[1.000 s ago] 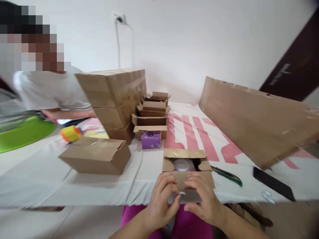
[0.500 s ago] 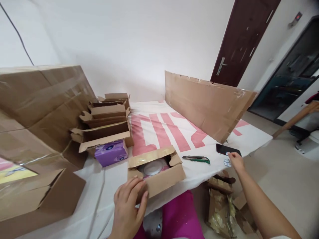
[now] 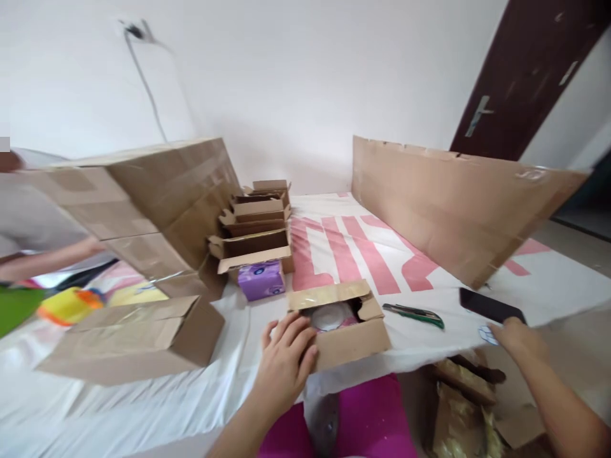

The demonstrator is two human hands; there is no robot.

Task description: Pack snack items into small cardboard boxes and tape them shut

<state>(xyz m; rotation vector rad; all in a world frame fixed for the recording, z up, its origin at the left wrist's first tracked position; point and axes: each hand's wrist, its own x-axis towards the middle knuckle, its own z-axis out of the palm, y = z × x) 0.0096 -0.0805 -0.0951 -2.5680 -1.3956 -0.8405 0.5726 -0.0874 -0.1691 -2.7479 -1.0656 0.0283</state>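
A small open cardboard box [image 3: 351, 340] sits at the near table edge with a round white item [image 3: 330, 315] inside. My left hand [image 3: 286, 359] rests on the box's left corner, fingers spread over the cardboard. My right hand [image 3: 518, 338] is at the right table edge, just below a black phone [image 3: 491, 306]; its fingers are curled and blurred. A green utility knife [image 3: 414, 313] lies between the box and the phone.
A purple carton [image 3: 261, 280] stands behind the box, beside a row of open small boxes [image 3: 255, 219]. Large cartons [image 3: 157, 203] and a flat box [image 3: 133, 337] fill the left. A cardboard sheet [image 3: 453, 203] stands at right. Another person's arm [image 3: 45, 257] is far left.
My right hand left the box and reached right to the phone's edge. My left hand stays on the box's left corner. The view swung right, then partly back left.
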